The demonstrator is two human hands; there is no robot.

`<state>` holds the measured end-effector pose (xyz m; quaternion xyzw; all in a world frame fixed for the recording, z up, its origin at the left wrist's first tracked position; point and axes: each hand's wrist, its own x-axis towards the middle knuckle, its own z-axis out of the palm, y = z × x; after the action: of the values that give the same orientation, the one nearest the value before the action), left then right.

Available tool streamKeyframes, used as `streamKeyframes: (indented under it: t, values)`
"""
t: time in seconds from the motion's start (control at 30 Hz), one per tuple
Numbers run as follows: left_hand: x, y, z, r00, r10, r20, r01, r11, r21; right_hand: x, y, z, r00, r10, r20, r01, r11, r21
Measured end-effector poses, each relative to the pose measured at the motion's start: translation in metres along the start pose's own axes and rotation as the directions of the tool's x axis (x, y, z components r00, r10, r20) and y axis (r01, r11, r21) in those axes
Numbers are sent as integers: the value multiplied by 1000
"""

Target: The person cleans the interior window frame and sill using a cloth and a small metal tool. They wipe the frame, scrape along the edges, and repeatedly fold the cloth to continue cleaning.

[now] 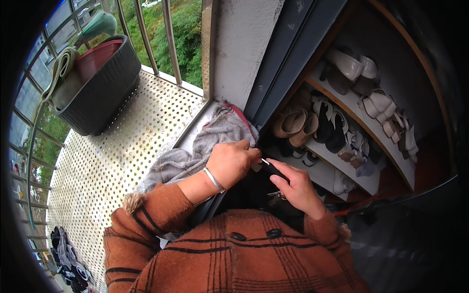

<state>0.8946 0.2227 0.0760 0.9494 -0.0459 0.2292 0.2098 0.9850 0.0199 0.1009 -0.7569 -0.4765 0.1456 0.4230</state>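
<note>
My left hand (232,161), with a silver bangle (213,180) at its wrist, is curled with thumb and fingers pinched together. A small pale piece (256,167) pokes out under those fingertips; most of it is hidden. My right hand (298,186) grips a slim tool with a black handle (275,171), its forefinger laid along the top. The tool's light-coloured tip (265,161) points at my left fingertips; what kind of tool it is, I cannot tell. Below my right hand hang some metal keys (275,193); what they are attached to is hidden.
A crumpled grey towel (176,164) lies over the door sill. On the right, shelves (335,97) hold several pairs of shoes. Left, a black ribbed planter (106,88) stands on a perforated balcony floor (110,164) beside metal railings (172,40). Dark clothes (69,256) lie lower left.
</note>
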Motion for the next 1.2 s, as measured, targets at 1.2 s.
streamKeyframes:
  t: [1.2]
  values:
    - [-45, -24, 12, 958, -226, 179, 255, 954, -160, 93, 94, 31, 974, -201, -100, 140, 892, -430]
